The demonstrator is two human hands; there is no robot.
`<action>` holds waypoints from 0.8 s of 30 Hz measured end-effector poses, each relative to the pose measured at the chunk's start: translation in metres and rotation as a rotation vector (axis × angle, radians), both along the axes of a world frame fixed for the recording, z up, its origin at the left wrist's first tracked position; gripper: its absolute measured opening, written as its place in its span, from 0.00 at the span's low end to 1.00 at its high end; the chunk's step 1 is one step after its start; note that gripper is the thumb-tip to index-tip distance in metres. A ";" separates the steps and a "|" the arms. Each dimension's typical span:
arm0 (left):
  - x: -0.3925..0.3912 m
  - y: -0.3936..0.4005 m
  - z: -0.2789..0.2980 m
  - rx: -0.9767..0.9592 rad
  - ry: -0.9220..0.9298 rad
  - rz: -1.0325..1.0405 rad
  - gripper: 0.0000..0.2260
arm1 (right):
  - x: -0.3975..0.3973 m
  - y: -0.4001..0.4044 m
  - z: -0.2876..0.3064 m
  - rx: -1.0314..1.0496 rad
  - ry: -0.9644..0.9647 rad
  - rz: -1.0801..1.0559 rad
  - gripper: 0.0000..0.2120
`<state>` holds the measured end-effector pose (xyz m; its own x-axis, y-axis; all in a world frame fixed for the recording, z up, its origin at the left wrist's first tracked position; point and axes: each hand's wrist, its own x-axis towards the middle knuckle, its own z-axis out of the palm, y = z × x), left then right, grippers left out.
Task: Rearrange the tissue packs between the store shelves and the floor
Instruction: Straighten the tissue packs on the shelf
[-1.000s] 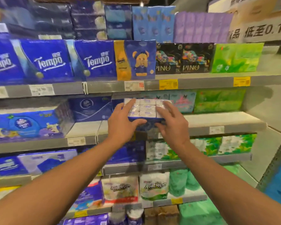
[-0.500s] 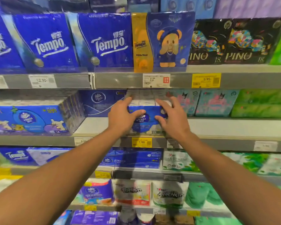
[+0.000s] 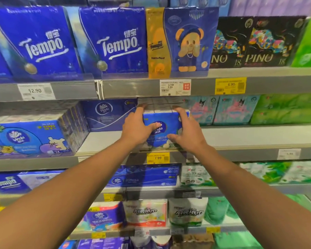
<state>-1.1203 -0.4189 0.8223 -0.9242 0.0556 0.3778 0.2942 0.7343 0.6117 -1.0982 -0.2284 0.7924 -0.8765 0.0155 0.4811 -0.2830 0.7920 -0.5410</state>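
A shop: tiered shelves (image 3: 241, 135) of tissue packs (image 3: 113, 44) with price tags (image 3: 158, 157).

Both hands, left (image 3: 136, 128) and right (image 3: 188, 131), clasp a blue Vinda pack (image 3: 162, 131) on the shelf (image 3: 241, 135).

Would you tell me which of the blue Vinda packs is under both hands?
The Vinda pack above the yellow 7.99 tag; the others sit untouched.

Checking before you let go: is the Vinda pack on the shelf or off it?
On it: the Vinda pack stands upright at the shelf front edge, both hands touching it.
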 end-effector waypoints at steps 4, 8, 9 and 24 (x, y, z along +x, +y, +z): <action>0.000 0.005 -0.003 -0.019 0.009 0.061 0.33 | -0.002 0.002 -0.001 -0.007 0.002 0.013 0.42; 0.004 0.010 -0.005 -0.066 0.065 0.152 0.32 | -0.003 0.002 -0.002 0.002 0.001 0.006 0.42; 0.005 0.011 -0.004 -0.080 0.070 0.160 0.32 | -0.003 0.001 -0.003 0.000 0.002 0.007 0.42; -0.001 -0.011 0.014 0.417 -0.261 -0.177 0.37 | -0.005 0.007 0.020 -0.547 -0.165 0.122 0.52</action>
